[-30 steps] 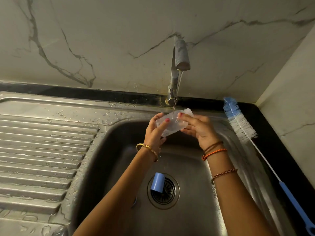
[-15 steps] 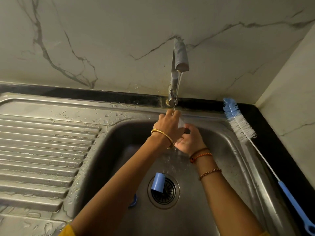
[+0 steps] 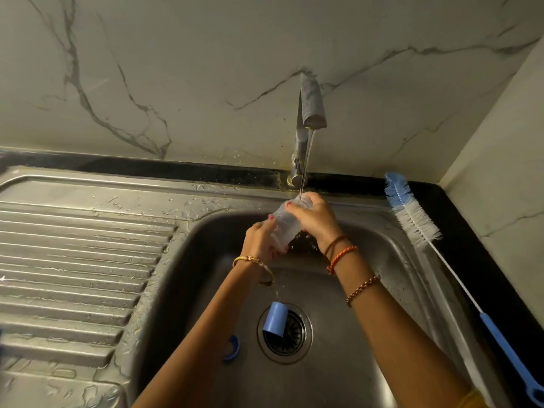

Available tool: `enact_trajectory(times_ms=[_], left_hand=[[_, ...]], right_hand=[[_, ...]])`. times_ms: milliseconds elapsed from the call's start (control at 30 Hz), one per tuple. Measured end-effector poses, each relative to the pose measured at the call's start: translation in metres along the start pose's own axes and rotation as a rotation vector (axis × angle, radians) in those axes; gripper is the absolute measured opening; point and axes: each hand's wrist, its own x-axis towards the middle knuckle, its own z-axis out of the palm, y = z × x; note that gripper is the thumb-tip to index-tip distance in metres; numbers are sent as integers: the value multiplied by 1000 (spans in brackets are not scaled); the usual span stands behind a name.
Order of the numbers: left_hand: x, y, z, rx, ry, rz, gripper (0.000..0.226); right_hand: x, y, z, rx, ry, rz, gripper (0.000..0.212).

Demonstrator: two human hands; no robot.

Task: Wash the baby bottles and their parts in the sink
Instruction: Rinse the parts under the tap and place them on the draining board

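A clear plastic baby bottle (image 3: 284,223) is tilted under the running tap (image 3: 312,107), above the back of the steel sink (image 3: 391,260). My left hand (image 3: 260,240) grips its lower end. My right hand (image 3: 316,220) wraps its upper end, where the thin water stream lands. A blue cylindrical cap (image 3: 275,318) lies on the drain strainer (image 3: 285,334). A blue ring (image 3: 233,348) lies on the sink floor, partly hidden by my left forearm.
A long bottle brush (image 3: 418,222) with blue and white bristles and a blue handle lies on the black counter along the sink's right rim. The ribbed, wet drainboard (image 3: 73,260) spreads to the left. A marble wall stands behind.
The bottle has been turned between both hands under the stream. My left hand, which was on top half a second ago, now holds the lower end, and my right hand has come up over the top.
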Motion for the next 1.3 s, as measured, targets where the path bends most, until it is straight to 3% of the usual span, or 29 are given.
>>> enact_trajectory(times_ms=[133,267,400,567,833,1067,1133,1200,1267,1300], left_hand=[[0,-9,3,-373,-85,-137,40],[-1,-12,13,-608,-122,-248,36],[-3,-15,23,-689,-209,-287,37],[0,-11,23,-594,-213,-327,45],[4,-9,13,-657,-143,-375,40],[5,-7,14,-596,-64,-283,31],[7,-3,14,-481,-17,-179,23],[7,1,14,-288,21,-48,20],[8,6,15,-41,66,75,36],[8,8,16,98,84,156,44]], right_hand=[[-10,-3,4,-301,136,-225,50],[-32,-3,8,-332,290,-471,53],[-48,4,7,-287,360,-542,53],[-52,10,5,-140,392,-579,63],[-46,14,-4,83,332,-410,65],[-46,24,-8,281,323,-273,62],[-43,30,-11,425,323,-133,54],[-40,36,-14,612,288,65,31],[-39,42,-16,847,196,272,9],[-38,45,-15,959,160,368,10]])
